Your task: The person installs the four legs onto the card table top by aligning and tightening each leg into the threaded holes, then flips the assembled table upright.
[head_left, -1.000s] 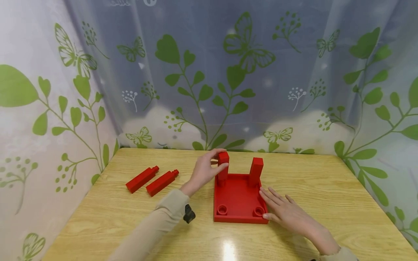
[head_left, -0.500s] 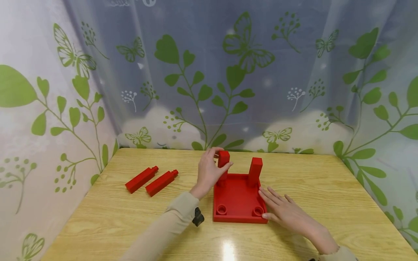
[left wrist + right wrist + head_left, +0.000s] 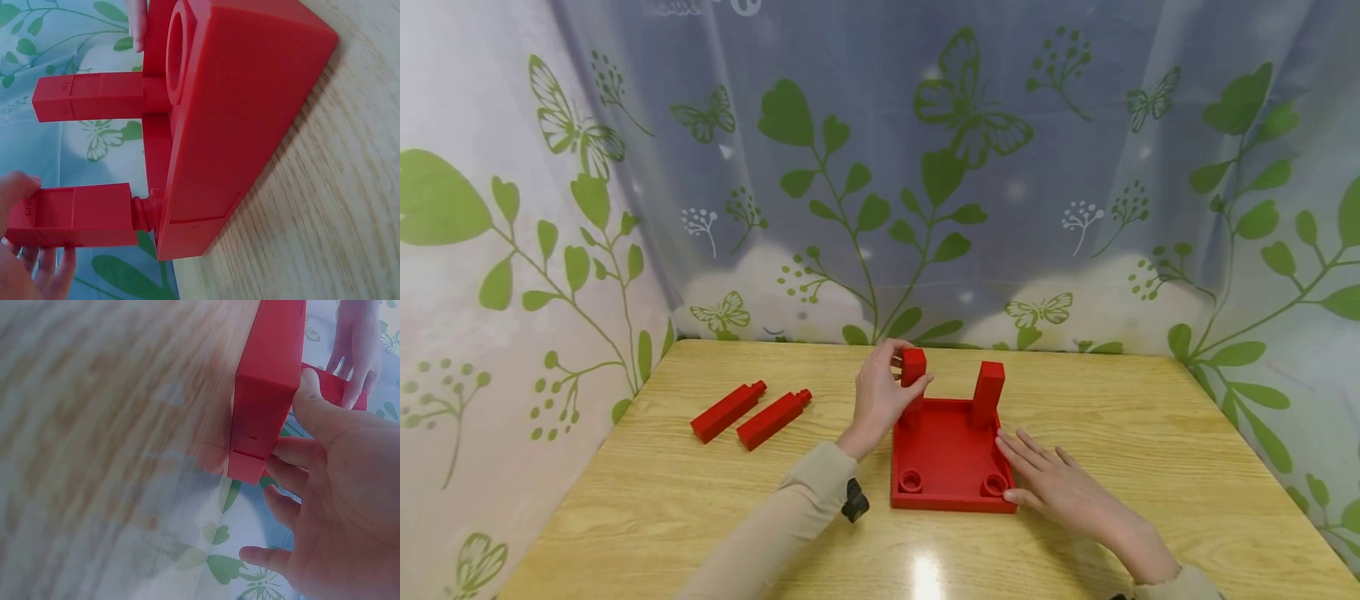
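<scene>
A red square tray-like base (image 3: 951, 454) lies on the table, its raised rim facing up. My left hand (image 3: 876, 400) grips the upper part of an upright red square-sided leg (image 3: 913, 362) at the base's back left corner. In the left wrist view, a narrow ridged neck (image 3: 145, 214) shows between this leg's block and the base. A matching leg (image 3: 988, 393) stands at the back right corner, untouched. My right hand (image 3: 1063, 493) rests against the base's right side with fingers extended; in the right wrist view its thumb (image 3: 309, 394) touches the rim.
Two loose red legs (image 3: 727, 412) with narrow ends lie side by side on the wooden table (image 3: 1150, 442), left of the base. Round sockets (image 3: 911, 481) sit in the base's two front corners. A patterned curtain (image 3: 865, 167) hangs behind the table.
My left hand and forearm have shifted slightly right around the back left leg, which stays upright at its corner. The right hand and base hold still.
</scene>
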A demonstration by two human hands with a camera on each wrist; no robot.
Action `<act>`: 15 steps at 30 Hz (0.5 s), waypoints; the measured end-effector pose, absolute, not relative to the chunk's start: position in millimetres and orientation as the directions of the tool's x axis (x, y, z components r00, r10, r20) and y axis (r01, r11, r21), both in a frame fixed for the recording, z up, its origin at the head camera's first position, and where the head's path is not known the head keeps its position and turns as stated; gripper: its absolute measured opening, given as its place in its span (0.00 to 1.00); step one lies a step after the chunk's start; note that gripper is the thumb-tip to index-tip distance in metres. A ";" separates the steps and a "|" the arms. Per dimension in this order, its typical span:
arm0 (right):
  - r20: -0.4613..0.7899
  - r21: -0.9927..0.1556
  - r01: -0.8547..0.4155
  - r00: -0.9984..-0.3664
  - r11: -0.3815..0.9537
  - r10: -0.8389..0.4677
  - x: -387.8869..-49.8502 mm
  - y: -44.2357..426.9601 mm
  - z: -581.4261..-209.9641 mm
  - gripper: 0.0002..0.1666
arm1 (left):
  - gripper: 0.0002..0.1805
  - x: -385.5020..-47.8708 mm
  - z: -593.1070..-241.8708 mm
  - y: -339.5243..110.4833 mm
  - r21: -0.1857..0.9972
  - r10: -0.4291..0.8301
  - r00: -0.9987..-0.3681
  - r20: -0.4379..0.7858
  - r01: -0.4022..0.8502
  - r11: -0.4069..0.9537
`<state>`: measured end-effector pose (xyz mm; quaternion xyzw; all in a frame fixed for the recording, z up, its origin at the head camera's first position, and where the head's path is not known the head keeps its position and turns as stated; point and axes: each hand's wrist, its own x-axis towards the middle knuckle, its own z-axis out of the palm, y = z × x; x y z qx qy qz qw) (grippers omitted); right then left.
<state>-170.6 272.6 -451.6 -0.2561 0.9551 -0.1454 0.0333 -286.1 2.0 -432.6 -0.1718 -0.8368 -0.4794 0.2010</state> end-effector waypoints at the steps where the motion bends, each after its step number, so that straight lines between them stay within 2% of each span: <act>1: 0.009 -0.293 -0.481 -0.866 0.827 -0.500 -170.5 272.2 -451.1 0.43 | 0.26 -286.1 -432.8 1.3 0.746 0.102 -0.865 0.490 0.478 0.463; 4: 0.004 -0.295 -0.475 -0.868 0.829 -0.497 -170.8 272.0 -451.1 0.43 | 0.26 -287.1 -433.5 -3.0 0.800 0.151 -0.884 0.442 0.465 0.379; 8: 0.006 -0.295 -0.475 -0.869 0.829 -0.495 -171.0 272.8 -452.5 0.43 | 0.27 -290.6 -432.3 -13.8 0.850 0.276 -0.885 0.374 0.446 0.279; 15: 0.002 -0.299 -0.470 -0.870 0.830 -0.493 -171.3 273.7 -454.3 0.43 | 0.29 -297.7 -429.4 -30.7 0.856 0.472 -0.806 0.356 0.484 0.180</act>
